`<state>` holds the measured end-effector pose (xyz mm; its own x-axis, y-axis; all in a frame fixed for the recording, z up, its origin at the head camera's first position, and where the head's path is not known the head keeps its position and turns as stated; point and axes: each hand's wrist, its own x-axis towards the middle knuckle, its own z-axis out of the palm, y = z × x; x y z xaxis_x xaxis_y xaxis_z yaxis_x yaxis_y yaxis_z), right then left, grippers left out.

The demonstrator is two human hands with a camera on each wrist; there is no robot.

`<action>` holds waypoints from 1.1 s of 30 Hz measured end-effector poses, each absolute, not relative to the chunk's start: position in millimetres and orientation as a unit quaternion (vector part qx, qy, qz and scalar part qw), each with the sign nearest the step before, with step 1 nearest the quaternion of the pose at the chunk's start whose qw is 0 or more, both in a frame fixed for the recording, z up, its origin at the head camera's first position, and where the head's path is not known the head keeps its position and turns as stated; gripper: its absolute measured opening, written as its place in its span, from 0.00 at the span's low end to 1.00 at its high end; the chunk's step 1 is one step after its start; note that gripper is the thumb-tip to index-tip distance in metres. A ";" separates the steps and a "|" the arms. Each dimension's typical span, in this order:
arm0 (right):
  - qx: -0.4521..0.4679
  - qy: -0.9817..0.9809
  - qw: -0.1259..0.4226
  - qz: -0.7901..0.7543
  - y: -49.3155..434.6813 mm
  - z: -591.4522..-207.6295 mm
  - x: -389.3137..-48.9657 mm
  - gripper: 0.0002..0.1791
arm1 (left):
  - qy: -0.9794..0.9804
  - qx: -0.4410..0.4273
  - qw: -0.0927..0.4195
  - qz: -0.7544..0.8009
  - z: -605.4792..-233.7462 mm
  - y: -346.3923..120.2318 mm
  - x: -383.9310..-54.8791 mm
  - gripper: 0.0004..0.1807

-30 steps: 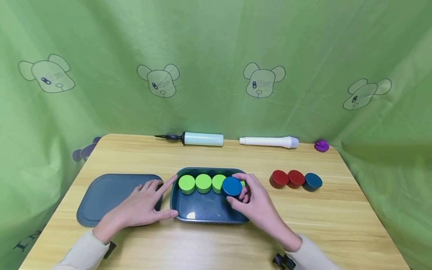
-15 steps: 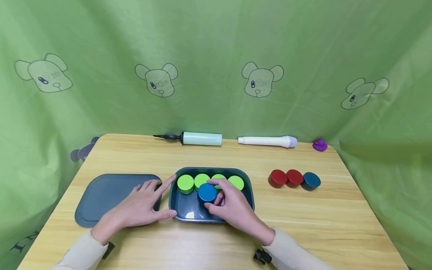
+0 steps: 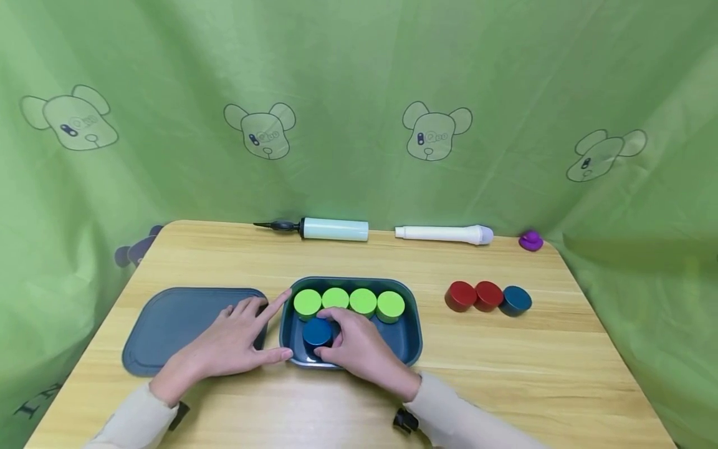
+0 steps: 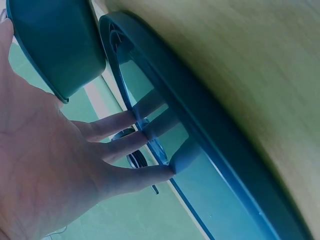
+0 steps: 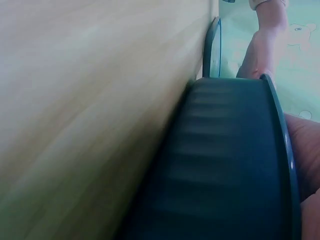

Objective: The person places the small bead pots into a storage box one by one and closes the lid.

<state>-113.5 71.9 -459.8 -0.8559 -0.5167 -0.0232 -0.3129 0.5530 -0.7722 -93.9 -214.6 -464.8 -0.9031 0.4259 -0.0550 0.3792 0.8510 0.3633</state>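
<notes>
A dark blue-grey lunch box [image 3: 414,340] stands on the table, with a row of green cylinders [image 3: 363,302] along its back side. Inside its front left part my right hand [image 3: 364,349] holds a blue cylinder [image 3: 317,332] between thumb and fingers. My left hand [image 3: 230,343] is spread at the box's left side, index finger and thumb at the rim. Its other fingertips touch the flat dark lid [image 3: 168,330], as the left wrist view shows with their reflections. From the right wrist, the box wall [image 5: 225,160] hides most of the right hand.
Two red cylinders [image 3: 461,297] and another blue cylinder [image 3: 515,301] stand right of the box. Along the back edge lie a hand pump [image 3: 335,229], a white toy microphone [image 3: 440,234] and a purple rubber duck [image 3: 530,241]. A green curtain [image 3: 348,75] hangs behind.
My right hand has carried the blue cylinder leftward and towards the front, from the box's right end to its front left part. The left hand has stayed at the rim.
</notes>
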 end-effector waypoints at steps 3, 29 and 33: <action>-0.230 0.878 0.127 -0.400 64.8 -460.5 -114.2 0.32 | 0.960 0.210 0.065 0.174 -465.4 -215.0 -93.4 0.56; -0.181 0.849 0.178 -0.464 56.2 -455.2 -111.6 0.28 | 0.960 0.214 0.060 0.170 -467.4 -215.6 -93.7 0.57; -0.183 0.853 0.173 -0.457 59.7 -455.1 -111.5 0.28 | 0.961 0.212 0.061 0.169 -467.5 -215.7 -93.7 0.57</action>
